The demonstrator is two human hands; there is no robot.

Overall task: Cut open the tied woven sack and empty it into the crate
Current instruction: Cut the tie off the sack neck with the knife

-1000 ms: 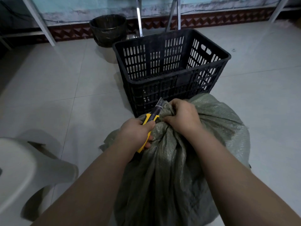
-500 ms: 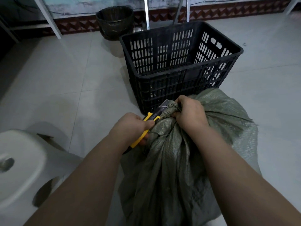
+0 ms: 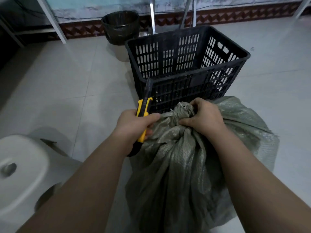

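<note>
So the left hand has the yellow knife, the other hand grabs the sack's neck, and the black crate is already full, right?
Not quite: the head view shows the black crate empty. The left hand does hold the yellow knife, and the right hand grips the sack neck.

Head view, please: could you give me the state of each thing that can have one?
woven sack: upright, neck bunched and tied
utility knife: blade out, pointing up, clear of the neck
black crate: upright, nothing visible inside
left hand: grip shut on the knife
right hand: grip pinching the neck
dark bin: upright
</note>
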